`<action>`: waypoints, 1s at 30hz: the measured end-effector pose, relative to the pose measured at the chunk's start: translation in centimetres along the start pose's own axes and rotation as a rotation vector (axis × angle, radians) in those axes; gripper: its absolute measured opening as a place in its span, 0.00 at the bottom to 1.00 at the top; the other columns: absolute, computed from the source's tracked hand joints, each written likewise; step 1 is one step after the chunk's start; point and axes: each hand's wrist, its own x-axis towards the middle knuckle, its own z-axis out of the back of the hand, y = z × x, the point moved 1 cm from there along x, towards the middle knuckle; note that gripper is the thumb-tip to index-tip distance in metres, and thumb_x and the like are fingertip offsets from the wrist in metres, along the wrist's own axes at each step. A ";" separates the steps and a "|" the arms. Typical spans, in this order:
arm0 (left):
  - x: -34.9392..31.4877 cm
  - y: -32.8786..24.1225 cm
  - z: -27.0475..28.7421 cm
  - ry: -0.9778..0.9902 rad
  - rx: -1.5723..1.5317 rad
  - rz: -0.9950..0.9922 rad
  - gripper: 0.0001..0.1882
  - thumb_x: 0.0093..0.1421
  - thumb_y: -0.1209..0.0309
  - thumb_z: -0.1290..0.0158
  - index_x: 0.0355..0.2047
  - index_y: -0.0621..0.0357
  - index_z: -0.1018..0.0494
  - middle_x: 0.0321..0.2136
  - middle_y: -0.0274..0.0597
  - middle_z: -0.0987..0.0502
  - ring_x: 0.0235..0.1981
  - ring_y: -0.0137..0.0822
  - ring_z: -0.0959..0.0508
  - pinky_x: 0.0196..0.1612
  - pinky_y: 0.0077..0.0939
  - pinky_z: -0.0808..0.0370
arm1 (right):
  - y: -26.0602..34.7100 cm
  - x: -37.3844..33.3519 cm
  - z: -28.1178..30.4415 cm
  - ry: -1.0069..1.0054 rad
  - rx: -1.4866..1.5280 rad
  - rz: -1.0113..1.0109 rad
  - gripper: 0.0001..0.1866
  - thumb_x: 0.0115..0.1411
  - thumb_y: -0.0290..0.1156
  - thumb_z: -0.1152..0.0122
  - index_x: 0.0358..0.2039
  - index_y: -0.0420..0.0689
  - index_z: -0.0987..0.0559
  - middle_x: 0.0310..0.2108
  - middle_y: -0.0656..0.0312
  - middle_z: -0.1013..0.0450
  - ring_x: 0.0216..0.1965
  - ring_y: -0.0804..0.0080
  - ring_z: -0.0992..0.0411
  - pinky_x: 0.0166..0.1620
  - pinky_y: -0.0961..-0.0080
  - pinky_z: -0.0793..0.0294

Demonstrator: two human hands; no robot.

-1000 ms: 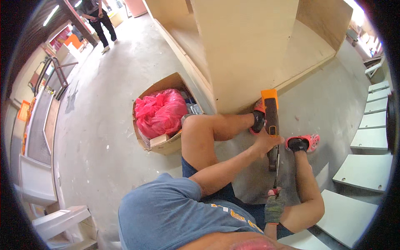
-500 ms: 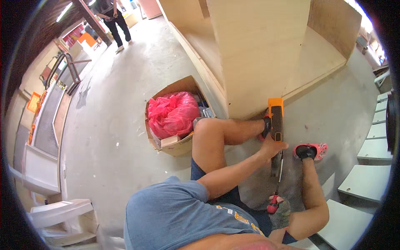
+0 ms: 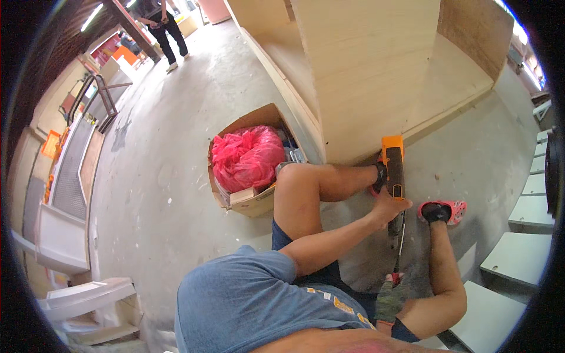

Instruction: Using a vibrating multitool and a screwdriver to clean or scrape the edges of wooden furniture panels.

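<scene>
My left hand (image 3: 391, 207) is bare and closed around a long orange-and-black tool (image 3: 394, 165), which stands lengthwise between my feet. Its orange end lies by the base of a plywood cabinet (image 3: 371, 88); the exact kind of tool is unclear. Closer to my body, my right hand (image 3: 391, 299), in a greyish-green glove, grips a screwdriver (image 3: 401, 247) by its red handle. The long thin shaft runs up alongside the tool's lower part toward my left hand. Whether the tip touches the tool cannot be made out.
Left of my knee stands a cardboard box (image 3: 250, 206) with a pink plastic bag (image 3: 247, 157). Several white panels (image 3: 518, 257) line the right side. My feet wear red clogs (image 3: 456, 212). A person (image 3: 165, 32) stands far back left; white furniture parts (image 3: 88, 300) lie lower left.
My right hand has turned, so the glove now covers most of the red handle. The tool and my left hand appear slightly shifted right, along with the whole view.
</scene>
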 end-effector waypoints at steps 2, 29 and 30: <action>0.0 0.0 0.3 -0.017 -0.001 0.012 0.22 0.48 0.74 0.36 0.39 0.53 0.37 0.29 0.31 0.33 0.32 0.28 0.29 0.35 0.28 0.28 | 1.4 1.3 2.0 0.359 0.265 -0.114 0.20 0.59 0.39 0.38 0.45 0.36 0.25 0.39 0.53 0.25 0.40 0.59 0.26 0.45 0.62 0.27; -0.1 -2.2 0.9 0.059 0.022 0.056 0.21 0.45 0.76 0.36 0.38 0.58 0.33 0.30 0.34 0.32 0.33 0.33 0.29 0.37 0.32 0.28 | 0.5 1.5 1.9 0.646 1.025 -0.558 0.21 0.62 0.48 0.44 0.32 0.39 0.24 0.22 0.61 0.27 0.28 0.70 0.28 0.31 0.74 0.30; -0.3 -2.3 0.9 0.068 0.008 0.035 0.21 0.45 0.77 0.36 0.38 0.58 0.34 0.30 0.34 0.32 0.33 0.32 0.28 0.36 0.32 0.28 | 0.8 1.5 2.1 0.701 1.016 -0.491 0.22 0.62 0.49 0.43 0.30 0.39 0.23 0.22 0.63 0.27 0.26 0.72 0.28 0.29 0.76 0.31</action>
